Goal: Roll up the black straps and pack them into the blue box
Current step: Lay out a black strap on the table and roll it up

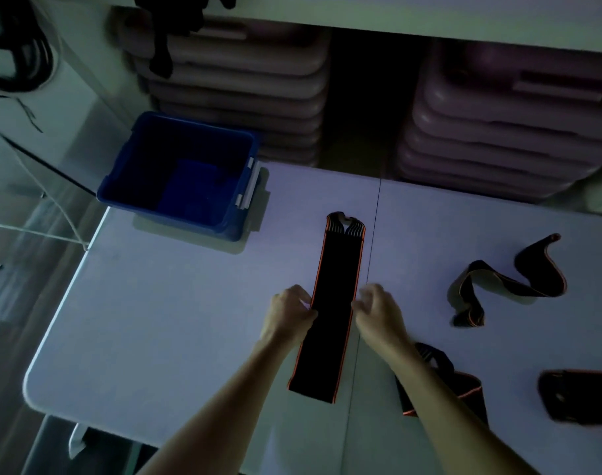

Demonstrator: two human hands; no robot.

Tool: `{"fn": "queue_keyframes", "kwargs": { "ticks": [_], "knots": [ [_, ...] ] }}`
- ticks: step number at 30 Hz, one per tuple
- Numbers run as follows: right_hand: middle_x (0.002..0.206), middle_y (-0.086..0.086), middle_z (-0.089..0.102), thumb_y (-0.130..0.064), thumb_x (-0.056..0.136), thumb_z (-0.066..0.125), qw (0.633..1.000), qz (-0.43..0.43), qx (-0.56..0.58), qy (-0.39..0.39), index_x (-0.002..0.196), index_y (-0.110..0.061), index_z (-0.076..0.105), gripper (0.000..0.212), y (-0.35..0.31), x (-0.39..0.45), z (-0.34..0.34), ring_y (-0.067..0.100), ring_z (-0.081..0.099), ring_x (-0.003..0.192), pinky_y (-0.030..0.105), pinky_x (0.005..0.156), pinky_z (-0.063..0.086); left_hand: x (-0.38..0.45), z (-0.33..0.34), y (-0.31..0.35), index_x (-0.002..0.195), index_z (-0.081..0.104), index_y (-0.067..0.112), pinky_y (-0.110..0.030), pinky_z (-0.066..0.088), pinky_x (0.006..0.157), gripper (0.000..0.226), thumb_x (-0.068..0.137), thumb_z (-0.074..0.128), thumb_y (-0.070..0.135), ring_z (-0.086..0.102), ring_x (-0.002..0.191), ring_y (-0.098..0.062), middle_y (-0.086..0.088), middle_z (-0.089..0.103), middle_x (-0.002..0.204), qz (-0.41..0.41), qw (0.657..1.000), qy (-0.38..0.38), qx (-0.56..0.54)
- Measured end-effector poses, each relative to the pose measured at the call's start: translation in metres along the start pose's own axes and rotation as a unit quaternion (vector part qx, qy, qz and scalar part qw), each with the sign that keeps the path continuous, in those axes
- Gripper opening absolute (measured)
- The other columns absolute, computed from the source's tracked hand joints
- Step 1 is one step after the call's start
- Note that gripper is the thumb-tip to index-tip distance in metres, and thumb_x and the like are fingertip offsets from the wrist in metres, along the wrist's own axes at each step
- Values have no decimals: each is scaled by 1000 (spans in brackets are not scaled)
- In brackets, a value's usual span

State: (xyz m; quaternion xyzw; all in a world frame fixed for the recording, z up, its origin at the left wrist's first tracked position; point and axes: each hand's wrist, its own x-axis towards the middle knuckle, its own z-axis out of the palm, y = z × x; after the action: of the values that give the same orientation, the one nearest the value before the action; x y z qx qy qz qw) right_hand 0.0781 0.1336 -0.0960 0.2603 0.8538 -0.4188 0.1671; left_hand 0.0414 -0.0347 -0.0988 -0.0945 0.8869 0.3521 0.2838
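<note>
Bare table (176, 303) lies open between the flat strap (330, 303) and the blue box (179, 173) at the far-left corner; right of the strap, a crumpled strap (508, 286) and two more near the front edge crowd the surface.
</note>
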Motion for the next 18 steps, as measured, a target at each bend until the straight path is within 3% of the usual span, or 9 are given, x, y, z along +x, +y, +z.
{"fn": "queue_keyframes", "kwargs": {
  "ticks": [5,12,15,18],
  "knots": [
    [105,11,54,-5,89,56,1000,-18,-1,-17,114,-5,60,25,15,-20,22,29,59,95,28,78,43,-6,10,-3,77,67,4,-41,56,65,12,71,59,0,66,77,-31,-13,71,77,9,1000,21,16],
    [126,7,59,-11,94,54,994,-62,45,-72,128,-15,56,34,25,-24,1,19,58,117,30,97,48,-14,9,-5,100,60,15,-40,60,59,22,79,64,14,69,68,-26,-10,70,85,-22,1000,9,-14],
    [122,8,62,-6,94,53,992,-106,57,-25,120,-10,60,27,37,-38,-22,17,61,113,30,98,50,-22,7,-2,108,54,21,-41,57,68,28,83,62,30,65,84,-27,-4,65,99,-3,997,48,67],
    [113,0,63,-3,91,55,986,-142,40,77,111,-14,63,24,63,-56,-49,16,62,107,29,90,52,-36,15,13,109,52,22,-42,55,70,24,88,58,32,60,92,-27,-1,58,106,77,989,96,80]
  ]
}}
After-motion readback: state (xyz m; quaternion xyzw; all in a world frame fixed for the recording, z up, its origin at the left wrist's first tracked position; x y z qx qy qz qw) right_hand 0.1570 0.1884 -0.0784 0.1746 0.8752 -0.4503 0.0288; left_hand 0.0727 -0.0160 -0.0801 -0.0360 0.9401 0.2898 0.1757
